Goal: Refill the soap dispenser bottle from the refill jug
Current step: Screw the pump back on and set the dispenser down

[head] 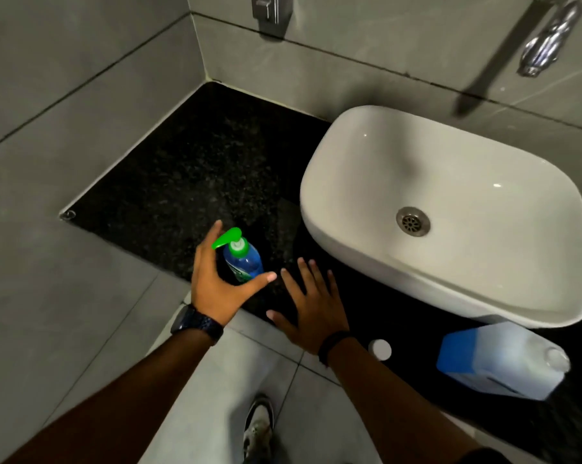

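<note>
soap bottle (243,261) label blurred, no text readable

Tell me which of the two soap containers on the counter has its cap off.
The refill jug, white and blue, right of the hands below the sink; its white cap lies beside it. The blue dispenser bottle keeps its green pump on.

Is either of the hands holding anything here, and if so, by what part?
The left hand curls around the soap bottle at its body, below the green pump; firm contact cannot be told. The right hand is spread open, holding nothing.
</note>
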`<state>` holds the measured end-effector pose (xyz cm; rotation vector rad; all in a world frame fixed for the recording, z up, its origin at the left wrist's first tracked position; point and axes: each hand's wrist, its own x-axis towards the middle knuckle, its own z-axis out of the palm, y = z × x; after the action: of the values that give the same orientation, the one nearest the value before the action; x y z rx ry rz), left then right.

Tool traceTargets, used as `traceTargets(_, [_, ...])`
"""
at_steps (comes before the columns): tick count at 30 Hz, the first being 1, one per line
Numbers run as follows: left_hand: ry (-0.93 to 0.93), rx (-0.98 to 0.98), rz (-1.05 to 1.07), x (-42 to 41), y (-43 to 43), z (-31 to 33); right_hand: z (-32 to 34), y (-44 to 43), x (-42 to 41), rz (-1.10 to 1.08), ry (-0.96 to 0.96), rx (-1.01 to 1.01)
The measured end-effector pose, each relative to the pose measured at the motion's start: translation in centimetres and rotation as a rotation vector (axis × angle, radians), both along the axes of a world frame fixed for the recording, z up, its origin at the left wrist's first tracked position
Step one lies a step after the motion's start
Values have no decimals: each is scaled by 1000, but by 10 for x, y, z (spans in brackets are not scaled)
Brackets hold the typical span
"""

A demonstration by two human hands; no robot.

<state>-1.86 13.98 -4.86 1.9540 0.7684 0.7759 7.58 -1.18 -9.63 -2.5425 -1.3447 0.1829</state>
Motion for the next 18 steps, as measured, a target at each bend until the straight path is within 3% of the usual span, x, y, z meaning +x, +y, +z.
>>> traceTargets(7, [-100, 174, 125, -4, -29, 70, 74, -42, -1, 19, 66, 303])
traceTargets(12, [-91, 424, 65, 9, -89, 97, 134, -107, 7, -152, -27, 650])
traceTargets(16, [-73, 289, -208, 24, -150, 81, 157, -173, 25, -329, -120, 851])
traceTargets(18, [40, 213, -316, 30, -174, 63, 156, -205, 31, -430, -128, 893])
